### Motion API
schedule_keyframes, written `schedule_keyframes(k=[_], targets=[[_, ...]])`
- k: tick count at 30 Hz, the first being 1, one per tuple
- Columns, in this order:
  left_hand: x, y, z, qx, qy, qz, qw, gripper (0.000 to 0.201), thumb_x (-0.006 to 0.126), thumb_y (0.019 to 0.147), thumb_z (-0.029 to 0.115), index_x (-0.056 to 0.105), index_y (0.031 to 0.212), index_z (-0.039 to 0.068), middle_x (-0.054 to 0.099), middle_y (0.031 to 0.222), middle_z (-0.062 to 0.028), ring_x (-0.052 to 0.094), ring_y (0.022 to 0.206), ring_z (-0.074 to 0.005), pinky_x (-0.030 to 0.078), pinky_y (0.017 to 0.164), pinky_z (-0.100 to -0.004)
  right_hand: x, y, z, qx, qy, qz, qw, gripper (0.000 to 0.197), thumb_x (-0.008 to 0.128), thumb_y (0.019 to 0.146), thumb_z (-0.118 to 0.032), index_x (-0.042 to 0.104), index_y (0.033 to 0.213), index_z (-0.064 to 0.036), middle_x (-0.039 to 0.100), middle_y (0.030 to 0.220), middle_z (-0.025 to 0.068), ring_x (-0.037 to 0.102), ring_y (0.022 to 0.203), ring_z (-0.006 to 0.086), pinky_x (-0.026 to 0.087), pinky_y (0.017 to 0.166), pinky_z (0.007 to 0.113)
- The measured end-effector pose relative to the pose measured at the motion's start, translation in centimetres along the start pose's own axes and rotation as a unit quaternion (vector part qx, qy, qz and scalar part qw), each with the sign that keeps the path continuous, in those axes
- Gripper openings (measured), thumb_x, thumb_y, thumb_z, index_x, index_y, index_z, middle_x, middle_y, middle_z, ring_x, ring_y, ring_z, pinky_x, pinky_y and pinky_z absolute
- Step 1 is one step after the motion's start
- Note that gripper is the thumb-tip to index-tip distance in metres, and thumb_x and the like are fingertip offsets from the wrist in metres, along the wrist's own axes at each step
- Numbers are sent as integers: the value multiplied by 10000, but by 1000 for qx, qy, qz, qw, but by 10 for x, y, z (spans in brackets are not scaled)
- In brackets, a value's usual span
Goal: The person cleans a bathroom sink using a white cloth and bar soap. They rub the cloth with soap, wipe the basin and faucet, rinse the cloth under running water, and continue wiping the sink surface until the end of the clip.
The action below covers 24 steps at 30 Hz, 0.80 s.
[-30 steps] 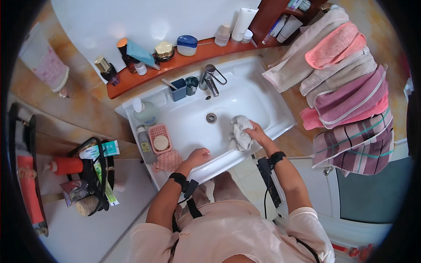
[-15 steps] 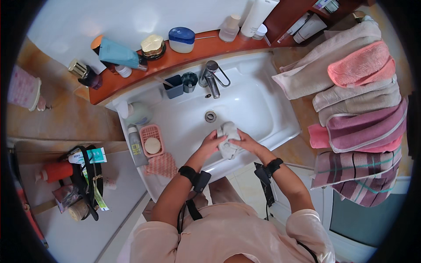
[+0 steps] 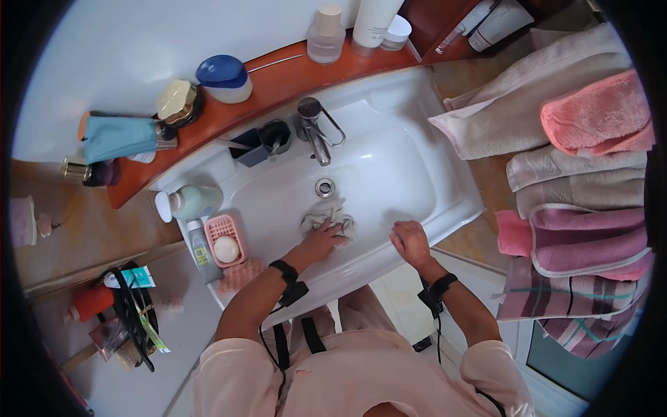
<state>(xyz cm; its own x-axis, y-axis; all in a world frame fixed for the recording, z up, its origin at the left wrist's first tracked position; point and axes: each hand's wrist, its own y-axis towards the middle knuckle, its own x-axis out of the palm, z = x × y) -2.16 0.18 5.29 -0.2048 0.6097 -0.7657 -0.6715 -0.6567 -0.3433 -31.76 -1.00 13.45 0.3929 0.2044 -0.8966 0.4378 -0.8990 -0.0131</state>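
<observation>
A crumpled pale cloth (image 3: 326,217) lies in the bowl of the white sink (image 3: 389,139), just below the drain (image 3: 324,187). My left hand (image 3: 321,241) presses on the near side of the cloth, fingers curled over it. My right hand (image 3: 411,242) rests on the sink's front rim to the right, fingers curled loosely, holding nothing. A chrome tap (image 3: 316,128) stands at the back of the bowl.
A pink soap dish (image 3: 225,240), a tube and a pale green bottle (image 3: 189,202) sit on the sink's left edge. Jars and bottles line the wooden shelf (image 3: 278,80). Folded towels (image 3: 570,174) hang at the right. A cluttered table (image 3: 125,320) stands at the left.
The cloth passed from my right hand to both hands and now lies under my left hand nearer the drain. My right hand has let go and moved to the front rim.
</observation>
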Motion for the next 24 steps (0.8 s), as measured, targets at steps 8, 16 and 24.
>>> schedule_keyframes(k=[8,16,24], targets=[[-16,109,-7,23,71,133,988,466,515,826,83,577,1223,320,336,1460,-36,274,1356,-314,315,1024,-538,-7,9,-6,14,14,30,999,140,647,751,-126,597,827,-19,633,930,140,587,866,331,449,826,430],[-24,97,-57,-197,71,212,955,409,519,830,106,590,1201,262,334,1454,-38,290,1341,-310,319,1000,-571,-1,7,-2,19,17,40,999,111,622,742,-87,591,822,-16,646,919,141,599,871,325,454,831,432],[6,-9,-28,-325,52,99,939,394,591,814,177,565,1207,190,433,1311,-87,433,1197,-319,407,877,-569,0,8,-5,23,3,47,999,107,607,745,-84,593,819,-8,645,911,145,597,866,331,456,832,429]])
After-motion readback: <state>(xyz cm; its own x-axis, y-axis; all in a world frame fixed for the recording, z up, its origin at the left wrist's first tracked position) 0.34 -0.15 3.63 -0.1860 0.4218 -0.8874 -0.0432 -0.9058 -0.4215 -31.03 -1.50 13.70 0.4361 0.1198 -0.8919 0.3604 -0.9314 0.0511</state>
